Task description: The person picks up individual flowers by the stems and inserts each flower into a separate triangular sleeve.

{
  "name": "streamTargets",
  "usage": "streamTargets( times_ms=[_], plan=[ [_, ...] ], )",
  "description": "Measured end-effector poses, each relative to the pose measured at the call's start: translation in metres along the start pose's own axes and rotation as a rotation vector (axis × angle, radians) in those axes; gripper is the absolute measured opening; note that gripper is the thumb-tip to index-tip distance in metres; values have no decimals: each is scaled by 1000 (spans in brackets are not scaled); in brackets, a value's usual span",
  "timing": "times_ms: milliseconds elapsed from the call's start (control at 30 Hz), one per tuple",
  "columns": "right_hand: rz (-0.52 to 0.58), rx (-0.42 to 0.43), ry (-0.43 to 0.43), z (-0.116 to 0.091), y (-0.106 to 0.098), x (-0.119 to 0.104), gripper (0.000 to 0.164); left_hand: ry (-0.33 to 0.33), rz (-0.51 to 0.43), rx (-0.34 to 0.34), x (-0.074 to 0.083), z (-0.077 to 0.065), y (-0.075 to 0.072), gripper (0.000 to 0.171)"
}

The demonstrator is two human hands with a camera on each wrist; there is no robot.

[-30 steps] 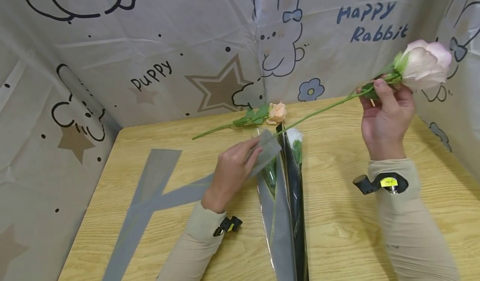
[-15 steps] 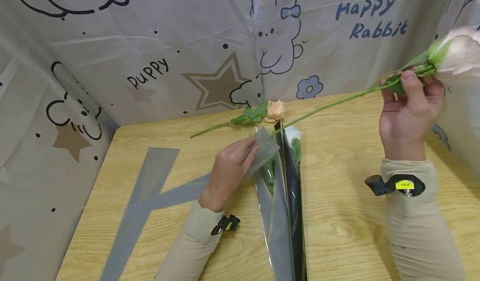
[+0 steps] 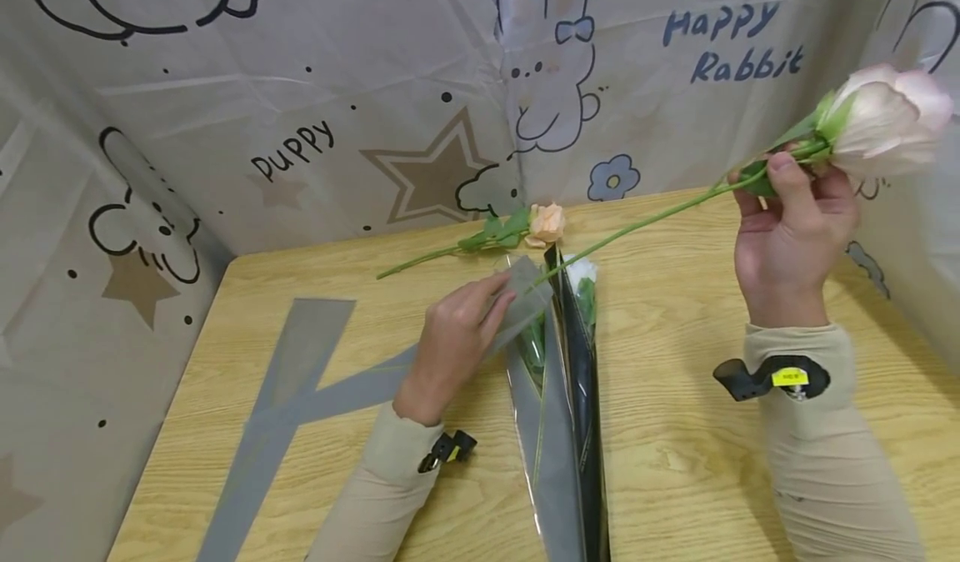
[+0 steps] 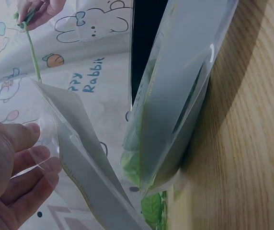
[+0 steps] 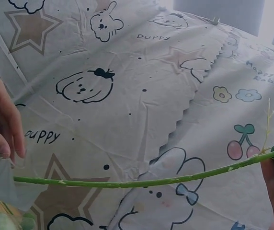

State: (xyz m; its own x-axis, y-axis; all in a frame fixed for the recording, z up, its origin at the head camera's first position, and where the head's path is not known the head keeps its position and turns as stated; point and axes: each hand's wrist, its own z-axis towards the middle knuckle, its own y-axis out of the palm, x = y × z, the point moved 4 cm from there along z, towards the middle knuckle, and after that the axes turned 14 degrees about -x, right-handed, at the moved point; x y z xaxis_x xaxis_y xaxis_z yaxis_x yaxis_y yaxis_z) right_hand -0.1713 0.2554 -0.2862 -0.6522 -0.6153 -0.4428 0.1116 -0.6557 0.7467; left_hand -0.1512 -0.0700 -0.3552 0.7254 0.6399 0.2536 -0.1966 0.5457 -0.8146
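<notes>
A creased, printed cloth backdrop (image 3: 405,20) rises at 12 o'clock behind a wood-grain table (image 3: 675,470); seen from the head view's centre, black "puppy" lettering (image 3: 292,152) sits at 10 o'clock, a tan star (image 3: 429,174) at 11, a bow-wearing rabbit (image 3: 551,87) near 1 and a blue flower (image 3: 613,178) at 2; farther out toward 2, blue lettering (image 3: 735,41) reads "Happy Rabbit".

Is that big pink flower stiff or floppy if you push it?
The pink flower is probably springy: its long stem bows only slightly. With the bulky bloom at one end, it likely feels head-heavy. Thin-looking petals might crease.
</notes>
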Motion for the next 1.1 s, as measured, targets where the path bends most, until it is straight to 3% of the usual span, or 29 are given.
streamTargets(
  times_ms=[167, 400, 533, 1100],
  plan=[
    [-14, -39, 10, -6, 2, 6, 14, 5, 11, 1, 1, 0, -1, 23],
    [-131, -112, 1, -12, 6, 16, 12, 1, 14, -1, 3, -1, -3, 23],
    [-79, -123, 32, -17, 8, 23, 12, 2, 17, -2, 3, -1, -2, 23],
    [-191, -198, 156, -41, 18, 52, 10, 31, 15, 26, 9, 0, -7, 24]
  ],
)
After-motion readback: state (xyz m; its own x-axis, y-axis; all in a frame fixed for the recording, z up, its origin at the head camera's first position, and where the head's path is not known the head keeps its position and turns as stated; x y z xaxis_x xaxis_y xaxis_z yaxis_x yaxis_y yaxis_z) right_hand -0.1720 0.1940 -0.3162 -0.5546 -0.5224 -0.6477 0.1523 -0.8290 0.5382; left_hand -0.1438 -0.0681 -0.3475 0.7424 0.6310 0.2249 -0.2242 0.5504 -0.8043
